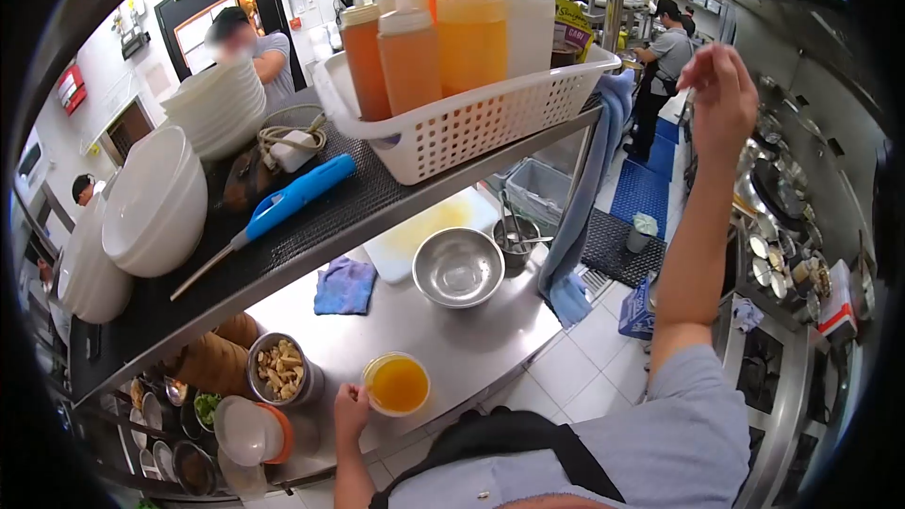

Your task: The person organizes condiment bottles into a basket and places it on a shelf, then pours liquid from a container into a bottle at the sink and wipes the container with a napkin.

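On the steel counter in front of me stands a round plastic tub of orange-yellow liquid (398, 385). My left hand (351, 411) is closed at the tub's left rim, its fingers curled in. Raised high on the right, my right hand (724, 104) has loosely bent fingers, and nothing shows in it. Left of the tub is a metal container of pale chopped pieces (280, 369). A steel mixing bowl (458, 268) sits farther back, beside a cutting board (391, 254) and a folded blue-purple cloth (344, 286).
An overhead shelf (311, 226) carries a white basket (481, 137) of sauce bottles, stacked white bowls (156, 198) and a blue lighter (302, 190). A blue towel (594, 170) hangs at its post. Stoves (764, 386) line the right. Other people work farther back.
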Demonstrator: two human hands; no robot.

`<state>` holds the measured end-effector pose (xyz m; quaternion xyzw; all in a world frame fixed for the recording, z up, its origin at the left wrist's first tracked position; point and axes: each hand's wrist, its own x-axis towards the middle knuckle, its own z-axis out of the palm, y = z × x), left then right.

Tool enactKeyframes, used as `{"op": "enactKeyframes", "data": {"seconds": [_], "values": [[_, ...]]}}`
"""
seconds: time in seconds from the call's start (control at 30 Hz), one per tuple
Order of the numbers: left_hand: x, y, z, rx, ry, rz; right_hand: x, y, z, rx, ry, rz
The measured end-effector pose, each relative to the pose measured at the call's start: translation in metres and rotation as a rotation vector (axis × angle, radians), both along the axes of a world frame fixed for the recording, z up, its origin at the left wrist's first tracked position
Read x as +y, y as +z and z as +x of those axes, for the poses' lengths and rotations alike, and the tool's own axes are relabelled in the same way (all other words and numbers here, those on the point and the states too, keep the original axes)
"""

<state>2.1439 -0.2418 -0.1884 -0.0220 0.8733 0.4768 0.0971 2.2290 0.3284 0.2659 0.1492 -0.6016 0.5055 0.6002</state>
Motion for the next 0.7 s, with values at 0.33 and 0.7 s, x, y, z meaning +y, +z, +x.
{"op": "enactKeyframes", "data": {"seconds": [0.33,0.7], "values": [[0.052,-0.018,0.001,-0.05,0.204,0.112,0.217,0.019,-0.205,-0.657,0.15,0.077],[0.13,-0.027,0.028,0.289,0.837,-0.223,0.122,0.074,-0.44,-0.416,0.576,0.77]]}}
